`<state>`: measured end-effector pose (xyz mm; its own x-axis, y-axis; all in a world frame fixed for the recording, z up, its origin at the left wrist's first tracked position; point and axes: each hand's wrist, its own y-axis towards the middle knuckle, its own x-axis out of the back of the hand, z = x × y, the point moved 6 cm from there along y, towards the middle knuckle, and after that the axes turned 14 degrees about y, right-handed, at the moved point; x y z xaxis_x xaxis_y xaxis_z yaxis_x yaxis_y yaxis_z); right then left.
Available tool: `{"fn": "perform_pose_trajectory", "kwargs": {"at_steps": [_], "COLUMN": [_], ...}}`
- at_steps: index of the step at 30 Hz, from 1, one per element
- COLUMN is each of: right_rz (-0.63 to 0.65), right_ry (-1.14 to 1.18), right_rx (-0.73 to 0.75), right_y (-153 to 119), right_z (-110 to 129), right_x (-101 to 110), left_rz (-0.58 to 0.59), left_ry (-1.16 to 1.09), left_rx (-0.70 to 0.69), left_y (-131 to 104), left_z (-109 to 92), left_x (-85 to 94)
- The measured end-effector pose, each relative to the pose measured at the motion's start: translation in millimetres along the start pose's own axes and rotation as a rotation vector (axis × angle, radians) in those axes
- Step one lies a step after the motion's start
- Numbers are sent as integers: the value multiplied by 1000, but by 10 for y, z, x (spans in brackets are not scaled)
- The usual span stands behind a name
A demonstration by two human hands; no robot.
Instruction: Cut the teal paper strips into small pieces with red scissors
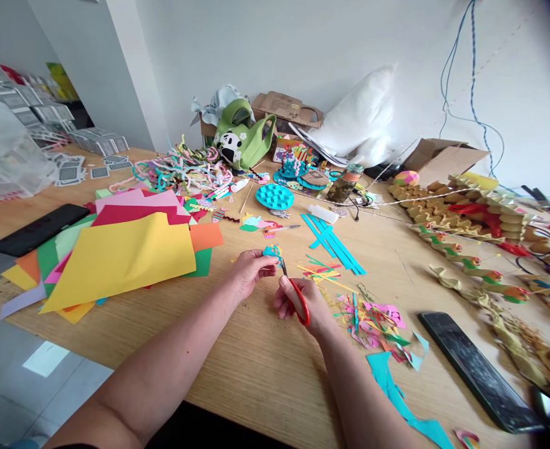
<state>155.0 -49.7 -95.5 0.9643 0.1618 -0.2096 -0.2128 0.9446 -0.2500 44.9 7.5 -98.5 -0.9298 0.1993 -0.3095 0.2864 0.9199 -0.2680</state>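
Between the fingertips of my left hand is a small blue paper cutout with some orange and yellow on it. My right hand is wrapped round the red handles of a pair of scissors, whose blades reach the lower edge of the cutout. Whether the blades are closed is too small to tell. Just beyond my hands lie several paper fish and a slim pen-like tool. Blue paper strips and thin coloured strips lie to the right.
Stacked coloured paper covers the table's left side. Paper scraps, a phone and egg-carton pieces lie on the right. Farther back are pipe cleaners, a blue scalloped oval, a jar and a green bag.
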Motion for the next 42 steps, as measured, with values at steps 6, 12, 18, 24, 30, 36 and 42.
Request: {"fn": "perform_pose_trajectory", "kwargs": {"at_steps": [6,12,18,24,30,36,42], "right_rz": [-17,-13,-34,-56,-47,42,37], "right_ry": [5,14,37,25,10,54,41], "right_rx": [-1,-3,-12,-28,-25,-63,-82], "right_y": [0,23,28,24,25,-25,-31], "right_z": [-2,-22,-19,-20,-23,18,21], "right_x": [11,26,35,46,54,-2,15], "left_rz": [25,58,63,54,41,65,128], "left_ry": [37,59,83,91,127,151,219], "left_rx": [-4,-7,-20,-28,-27,-37,-45], "left_y": [-3,3,-18,-19,-35,-18,8], "left_z": [-12,17,-3,-16,-22,-38,-21], "left_x": [-15,-41,-54,-50,-49,-37,-34]}}
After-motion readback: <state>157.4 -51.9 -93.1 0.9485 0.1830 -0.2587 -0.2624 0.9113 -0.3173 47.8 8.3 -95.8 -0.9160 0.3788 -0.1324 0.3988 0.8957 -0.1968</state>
